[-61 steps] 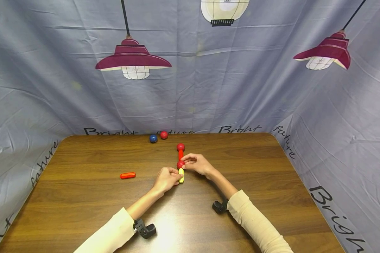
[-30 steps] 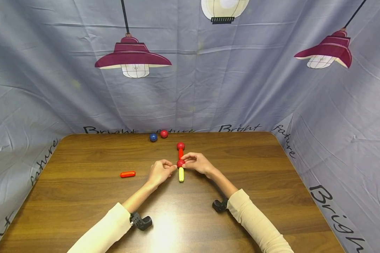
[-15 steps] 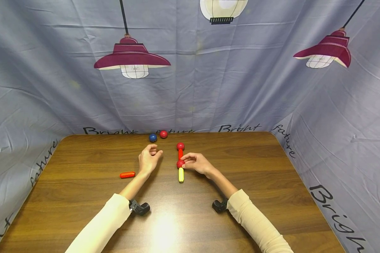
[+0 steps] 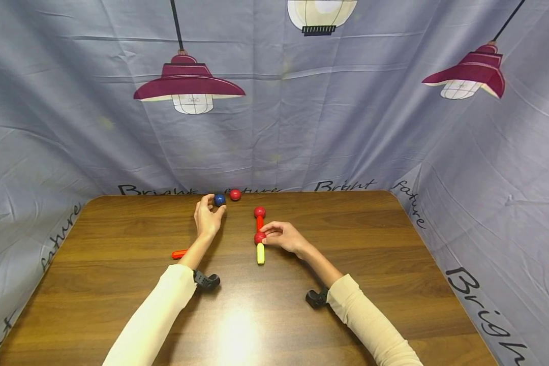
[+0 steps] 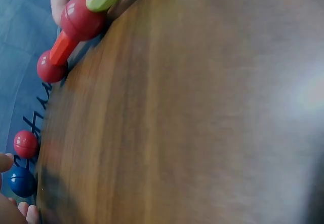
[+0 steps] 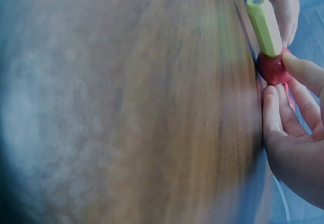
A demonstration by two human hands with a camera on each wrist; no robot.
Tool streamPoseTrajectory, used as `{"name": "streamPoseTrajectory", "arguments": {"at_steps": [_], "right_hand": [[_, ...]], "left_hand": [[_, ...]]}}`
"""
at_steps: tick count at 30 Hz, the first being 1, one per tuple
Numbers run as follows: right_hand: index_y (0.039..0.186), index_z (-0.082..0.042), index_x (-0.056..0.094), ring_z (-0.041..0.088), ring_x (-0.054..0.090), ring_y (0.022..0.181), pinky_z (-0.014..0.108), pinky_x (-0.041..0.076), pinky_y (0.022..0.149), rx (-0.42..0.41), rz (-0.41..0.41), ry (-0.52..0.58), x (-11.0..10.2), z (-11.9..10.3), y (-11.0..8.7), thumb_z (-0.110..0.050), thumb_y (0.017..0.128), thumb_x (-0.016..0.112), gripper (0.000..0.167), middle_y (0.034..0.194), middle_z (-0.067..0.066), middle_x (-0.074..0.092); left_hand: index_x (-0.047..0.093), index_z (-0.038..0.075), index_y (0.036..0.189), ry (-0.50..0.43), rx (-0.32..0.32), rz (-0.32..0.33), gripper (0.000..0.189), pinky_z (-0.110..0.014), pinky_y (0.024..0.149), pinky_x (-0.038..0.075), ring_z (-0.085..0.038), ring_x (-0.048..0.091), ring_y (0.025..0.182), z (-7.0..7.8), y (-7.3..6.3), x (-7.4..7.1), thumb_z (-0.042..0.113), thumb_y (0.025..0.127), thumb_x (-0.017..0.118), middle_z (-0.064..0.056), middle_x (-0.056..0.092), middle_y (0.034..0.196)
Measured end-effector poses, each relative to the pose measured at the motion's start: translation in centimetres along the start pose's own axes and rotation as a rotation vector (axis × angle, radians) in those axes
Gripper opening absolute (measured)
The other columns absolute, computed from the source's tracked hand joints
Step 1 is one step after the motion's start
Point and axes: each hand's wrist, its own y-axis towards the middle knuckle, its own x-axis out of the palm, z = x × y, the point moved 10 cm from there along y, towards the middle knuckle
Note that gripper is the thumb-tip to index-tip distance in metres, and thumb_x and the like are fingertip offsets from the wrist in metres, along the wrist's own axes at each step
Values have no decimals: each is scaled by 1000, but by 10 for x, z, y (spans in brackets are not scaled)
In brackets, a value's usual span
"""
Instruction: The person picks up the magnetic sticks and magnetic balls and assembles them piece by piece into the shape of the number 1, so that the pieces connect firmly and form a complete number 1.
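Note:
My left hand (image 4: 207,217) reaches to the back of the table, thumb and fingers spread on either side of a blue ball (image 4: 219,200). In the left wrist view, gaps show between the fingertips and that blue ball (image 5: 23,182). My right hand (image 4: 285,238) pinches a red ball (image 6: 274,68) between thumb and fingers. This ball joins a red stick (image 4: 260,223), which ends in another red ball (image 4: 259,212) at the far side. A yellow-green stick (image 4: 261,253) with a hole in its end (image 6: 264,26) sticks out of the held ball toward me.
A loose red ball (image 4: 235,194) lies right of the blue one at the table's back edge. An orange-red stick (image 4: 179,254) lies on the wooden table (image 4: 347,229), partly hidden by my left forearm. A printed curtain (image 4: 274,127) hangs behind.
My left hand has let go of the yellow-green stick and moved left and away from me to the blue ball. My right hand has stayed on the red ball.

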Motion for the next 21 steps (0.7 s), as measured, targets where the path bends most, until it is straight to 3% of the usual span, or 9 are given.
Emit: {"name": "streamPoseTrajectory", "arguments": {"at_steps": [8,21], "right_hand": [[118,7,65,15,67,92,25,54,83,7,2,11,0,1,1,0,87,74,33,104,14,70],[117,8,64,15,67,91,25,54,82,-9,2,12,0,0,0,2,87,73,32,102,12,70]], "left_hand": [[51,2,138,50,-16,-4,53,-44,103,42,-36,51,119,-6,17,7,6,90,74,-21,55,130],[58,0,131,140,-15,-5,44,-44,102,43,-35,55,118,-6,23,10,4,89,73,-22,59,125]]}}
